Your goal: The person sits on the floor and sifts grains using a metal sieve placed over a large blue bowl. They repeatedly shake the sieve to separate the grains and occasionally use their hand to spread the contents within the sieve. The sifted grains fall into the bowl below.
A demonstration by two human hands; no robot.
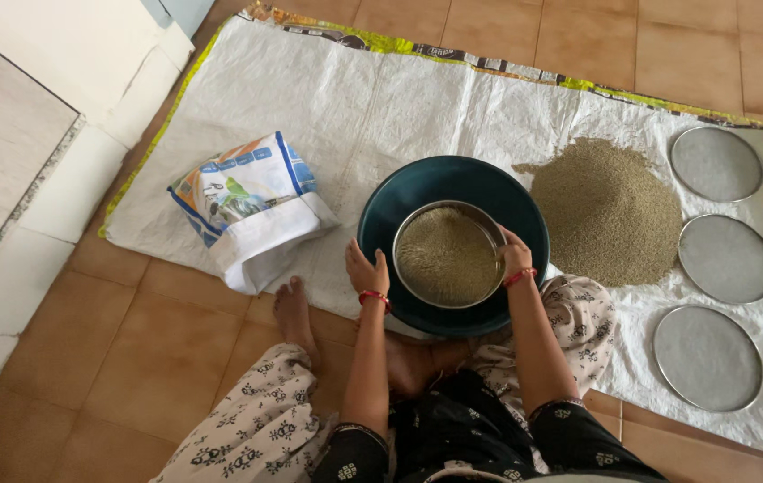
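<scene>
Over a dark teal basin (417,192) on the white woven sheet (372,98), both hands, left hand (368,273) and right hand (515,255), grip the rim of a grain-filled round metal sieve (447,255). Right: loose grain heap (609,210), three spare sieve discs (725,258). Left: rolled-down sack (247,206).

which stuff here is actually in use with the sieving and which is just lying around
In use:
- round sieve full of grain, gripped by left hand and right hand
- dark teal basin under it

Lying about:
- grain heap on the white sheet
- three spare mesh discs at the right
- rolled-down sack at the left
</scene>
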